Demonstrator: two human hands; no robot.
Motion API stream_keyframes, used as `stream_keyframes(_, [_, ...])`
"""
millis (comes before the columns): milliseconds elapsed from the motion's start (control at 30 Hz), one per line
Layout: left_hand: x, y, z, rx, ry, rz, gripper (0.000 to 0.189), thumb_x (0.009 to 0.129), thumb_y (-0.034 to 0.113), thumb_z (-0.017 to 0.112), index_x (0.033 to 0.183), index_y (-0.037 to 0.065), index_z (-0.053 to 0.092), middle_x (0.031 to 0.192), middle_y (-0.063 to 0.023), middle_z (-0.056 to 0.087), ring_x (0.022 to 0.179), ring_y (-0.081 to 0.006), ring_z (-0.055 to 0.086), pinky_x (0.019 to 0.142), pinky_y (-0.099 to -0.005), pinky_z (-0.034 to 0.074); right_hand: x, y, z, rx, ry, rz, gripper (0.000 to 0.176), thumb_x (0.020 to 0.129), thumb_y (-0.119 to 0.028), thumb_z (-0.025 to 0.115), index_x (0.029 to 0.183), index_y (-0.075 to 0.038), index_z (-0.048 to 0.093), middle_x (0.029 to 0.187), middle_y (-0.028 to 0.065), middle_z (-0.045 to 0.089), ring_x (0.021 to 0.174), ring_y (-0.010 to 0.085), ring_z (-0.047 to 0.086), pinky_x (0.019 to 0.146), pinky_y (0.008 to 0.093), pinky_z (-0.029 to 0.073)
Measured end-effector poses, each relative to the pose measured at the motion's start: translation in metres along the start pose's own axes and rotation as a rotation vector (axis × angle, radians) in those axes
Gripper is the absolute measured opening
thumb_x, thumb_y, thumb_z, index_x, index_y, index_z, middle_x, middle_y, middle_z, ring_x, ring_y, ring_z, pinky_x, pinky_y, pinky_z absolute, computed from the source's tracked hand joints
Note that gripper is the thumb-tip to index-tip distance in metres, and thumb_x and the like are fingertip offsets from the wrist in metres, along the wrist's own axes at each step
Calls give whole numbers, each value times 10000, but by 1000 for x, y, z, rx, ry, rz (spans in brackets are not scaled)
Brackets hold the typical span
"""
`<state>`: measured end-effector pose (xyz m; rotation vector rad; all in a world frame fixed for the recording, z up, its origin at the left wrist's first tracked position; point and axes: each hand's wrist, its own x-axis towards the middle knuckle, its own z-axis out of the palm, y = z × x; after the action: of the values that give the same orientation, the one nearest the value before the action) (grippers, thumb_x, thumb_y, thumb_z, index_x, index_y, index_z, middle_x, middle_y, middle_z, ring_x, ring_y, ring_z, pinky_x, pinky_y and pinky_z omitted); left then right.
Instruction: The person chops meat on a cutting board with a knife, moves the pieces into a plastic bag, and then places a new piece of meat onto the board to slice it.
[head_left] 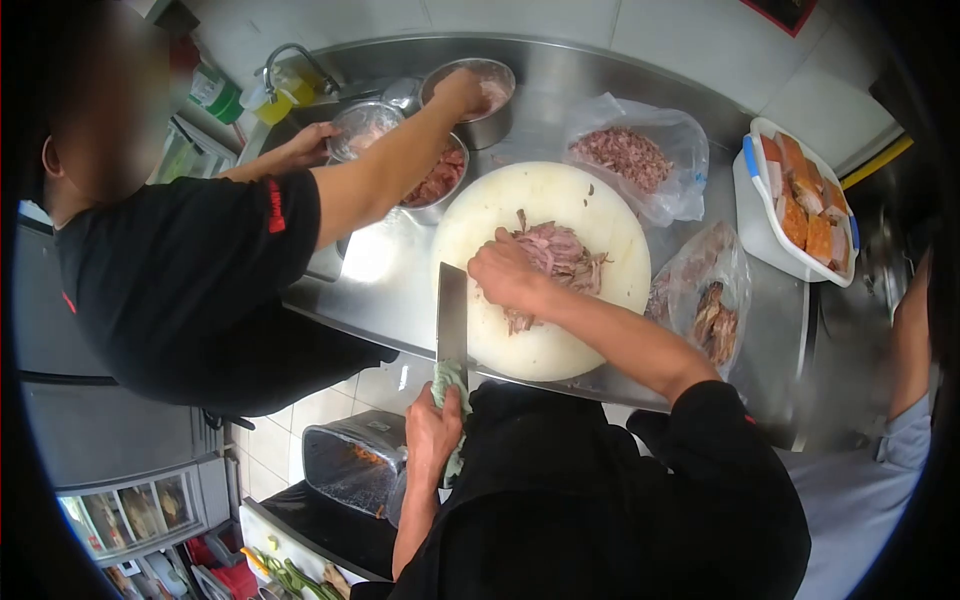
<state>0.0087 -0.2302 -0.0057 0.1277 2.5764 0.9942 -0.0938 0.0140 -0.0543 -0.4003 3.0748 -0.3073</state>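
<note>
Left hand [437, 425] fingers wrapped round the cleaver [452, 315] handle; right hand [505, 275] fingers curled, holding sliced meat [560, 255] on chopping board [600, 210]

We see a glossy stainless-steel tabletop [400, 305] carrying a smooth, matt white plastic chopping board [500, 200]; a bright steel cleaver [452, 310], its handle wrapped in green cloth [451, 376]; shiny metal bowls [490, 130]; crinkled clear plastic bags [682, 150]; a glossy white plastic tub [760, 235]; moist, fibrous meat [555, 250]; smooth white wall tiles [700, 40].
</note>
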Motion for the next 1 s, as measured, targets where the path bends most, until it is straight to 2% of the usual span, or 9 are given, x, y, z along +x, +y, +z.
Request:
stream_keyframes(100, [-1,1,0,-59,-8,-74,346,960,297,579,966,-42,646,821,-323,661,856,-523,643,755,-535,508,-13,9,-16,287,136,-17,57,700,-72,676,665,-105,707,724,105,667,802,323,664,937,429,412])
stream_keyframes(233, [-4,-7,2,-8,-4,-41,383,960,325,571,988,-51,639,836,-338,657,872,-536,635,785,-561,500,-65,12,-35,298,270,98,71,663,-48,682,674,-98,731,793,118,673,822,339,648,948,435,421])
stream_keyframes(333, [-2,-5,2,27,-25,-36,395,960,333,570,1002,-54,635,852,-347,655,885,-546,627,799,-573,494,-84,13,-32,229,430,115,122,662,-64,714,763,-96,775,861,116,671,874,319,645,944,455,435])
stream_keyframes(433, [-1,1,-2,80,-40,-47,388,961,332,570,1005,-48,634,864,-349,655,891,-549,622,803,-576,493,-75,27,-35,385,582,152,196,708,-94,740,896,-106,796,916,118,673,936,318,639,928,454,464])
stream_keyframes(500, [0,2,-2,117,-56,-41,379,963,332,569,1003,-39,636,867,-345,657,890,-548,621,802,-574,493,-49,66,-17,672,656,344,235,761,-176,767,983,-98,781,951,126,703,963,342,662,870,449,511])
stream_keyframes(567, [3,3,-3,83,-61,-42,355,965,328,565,997,-18,637,865,-331,662,892,-545,621,801,-570,494,-23,91,-18,573,303,650,290,755,-221,780,1012,-86,769,1004,150,726,951,363,689,837,433,547])
stream_keyframes(667, [6,6,-5,101,-72,-42,336,967,324,562,991,-3,637,864,-318,666,899,-539,622,803,-567,494,0,92,-26,349,165,694,267,715,-229,784,943,-91,778,979,157,741,897,357,713,831,436,566])
stream_keyframes(900, [-1,2,0,59,-21,-70,352,966,327,564,1004,-15,640,885,-326,668,915,-542,622,819,-564,497,-11,148,-9,332,183,610,181,710,-191,753,879,-132,787,948,136,747,834,339,715,810,434,576])
stream_keyframes(1000, [-2,1,3,34,-2,-62,368,965,330,567,1008,-28,641,893,-331,667,912,-545,623,824,-563,499,-28,131,-29,426,-128,497,162,746,-177,732,893,-134,787,972,136,745,850,333,711,830,446,563])
